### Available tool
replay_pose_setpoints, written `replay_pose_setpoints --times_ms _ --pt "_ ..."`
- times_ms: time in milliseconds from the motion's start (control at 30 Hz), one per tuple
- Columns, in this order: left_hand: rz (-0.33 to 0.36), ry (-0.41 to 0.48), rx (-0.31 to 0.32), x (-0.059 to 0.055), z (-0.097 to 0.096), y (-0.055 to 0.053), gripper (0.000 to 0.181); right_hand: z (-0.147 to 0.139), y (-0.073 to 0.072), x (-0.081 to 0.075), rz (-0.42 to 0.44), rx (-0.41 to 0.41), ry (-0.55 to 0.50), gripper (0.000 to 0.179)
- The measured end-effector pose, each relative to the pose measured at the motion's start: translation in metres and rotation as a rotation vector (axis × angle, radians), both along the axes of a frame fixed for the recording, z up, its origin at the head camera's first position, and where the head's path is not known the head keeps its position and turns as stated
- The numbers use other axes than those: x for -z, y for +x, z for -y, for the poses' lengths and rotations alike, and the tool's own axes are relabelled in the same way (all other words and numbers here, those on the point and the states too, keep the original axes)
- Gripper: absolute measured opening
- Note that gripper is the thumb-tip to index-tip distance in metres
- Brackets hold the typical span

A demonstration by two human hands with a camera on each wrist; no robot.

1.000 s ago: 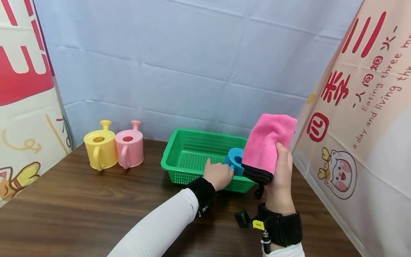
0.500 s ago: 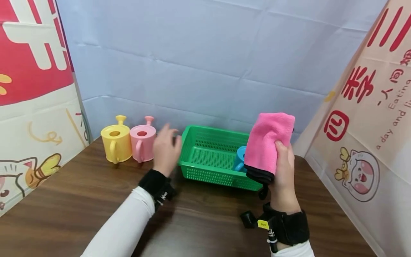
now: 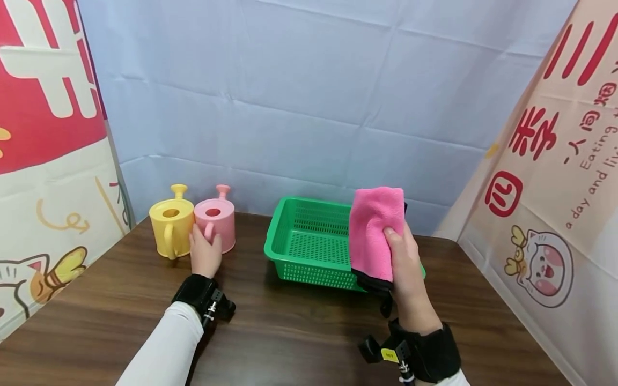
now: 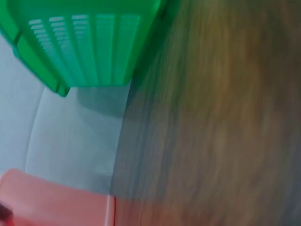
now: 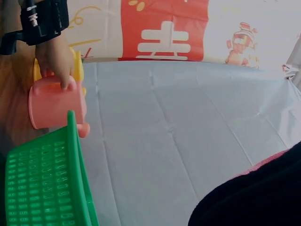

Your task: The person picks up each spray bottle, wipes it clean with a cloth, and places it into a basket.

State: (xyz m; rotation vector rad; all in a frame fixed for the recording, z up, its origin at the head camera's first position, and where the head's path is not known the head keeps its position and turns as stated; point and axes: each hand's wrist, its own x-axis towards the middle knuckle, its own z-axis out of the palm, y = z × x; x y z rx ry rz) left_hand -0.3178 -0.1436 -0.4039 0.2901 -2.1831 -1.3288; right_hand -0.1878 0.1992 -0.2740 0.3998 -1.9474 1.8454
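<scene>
A pink watering can (image 3: 227, 220) stands on the table, and my left hand (image 3: 205, 254) is at its handle. In the right wrist view the fingers of that hand (image 5: 55, 61) curl round the handle of the pink watering can (image 5: 54, 106). Close by on the left stands a yellow watering can (image 3: 161, 225). My right hand (image 3: 406, 262) grips a folded pink cloth (image 3: 369, 230) with a black edge, held up in front of the green basket (image 3: 309, 273). The cloth hides the right part of the basket.
The brown wooden table (image 3: 270, 343) extends in front of the basket. A pale blue cloth backdrop (image 3: 299, 107) hangs behind, with printed curtains on the left (image 3: 53, 177) and right (image 3: 536, 214).
My left hand has left the blue watering can in the basket and moved left to the pink watering can's handle. The right hand with the cloth has shifted slightly left, now covering the blue can.
</scene>
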Motion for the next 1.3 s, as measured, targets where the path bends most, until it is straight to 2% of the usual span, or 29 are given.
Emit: replay_pose_setpoints --times_ms 100,167,233,300,367,467,567,633,700,767,833,933,1033,1100,1167,1300 --pt "-0.01 -0.046 0.005 -0.004 0.004 0.001 0.046 0.003 -0.002 0.002 -0.012 -0.02 0.015 0.028" --pt "-0.005 -0.026 -0.003 -0.009 0.002 0.003 0.035 0.004 -0.002 0.003 -0.015 -0.04 0.02 0.028" --pt "0.002 0.074 0.004 -0.02 -0.002 0.007 0.031 0.006 -0.003 0.003 -0.014 -0.062 0.031 0.03" --pt "-0.007 0.252 0.06 -0.035 -0.009 0.013 0.03 0.007 -0.002 0.003 -0.006 -0.068 0.049 0.034" --pt "-0.053 0.46 0.171 -0.057 -0.019 0.02 0.029 0.008 -0.002 0.001 -0.017 -0.067 0.066 0.035" --pt "-0.129 0.713 0.412 -0.088 -0.034 0.038 0.024 0.01 -0.002 -0.002 -0.033 -0.06 0.086 0.035" --pt "-0.164 0.798 0.644 -0.107 -0.049 0.062 0.025 0.013 0.001 -0.001 -0.04 -0.048 0.108 0.033" --pt "-0.157 0.799 0.729 -0.115 -0.058 0.078 0.027 0.016 0.003 0.001 -0.06 -0.037 0.119 0.032" --pt "-0.139 0.794 0.785 -0.12 -0.069 0.092 0.027 0.018 0.006 0.002 -0.123 -0.005 0.142 0.031" --pt "-0.137 0.781 0.817 -0.124 -0.081 0.103 0.026 0.022 0.007 0.003 -0.243 0.039 0.173 0.032" --pt "-0.142 0.741 0.846 -0.126 -0.094 0.113 0.026 0.025 0.006 0.004 -0.398 0.106 0.229 0.033" --pt "-0.153 0.625 0.93 -0.125 -0.11 0.127 0.029 0.033 0.003 0.008 -0.594 0.239 0.384 0.05" --pt "-0.126 0.516 1.01 -0.121 -0.119 0.138 0.029 0.042 0.0 0.015 -0.725 0.394 0.578 0.067" --pt "-0.088 0.455 1.031 -0.119 -0.122 0.143 0.027 0.046 -0.001 0.019 -0.765 0.48 0.678 0.069" --pt "-0.061 0.416 1.035 -0.118 -0.123 0.145 0.026 0.046 -0.003 0.02 -0.788 0.518 0.7 0.069" --pt "-0.041 0.34 1.028 -0.121 -0.123 0.148 0.025 0.038 -0.008 0.015 -0.707 0.512 0.592 0.075"
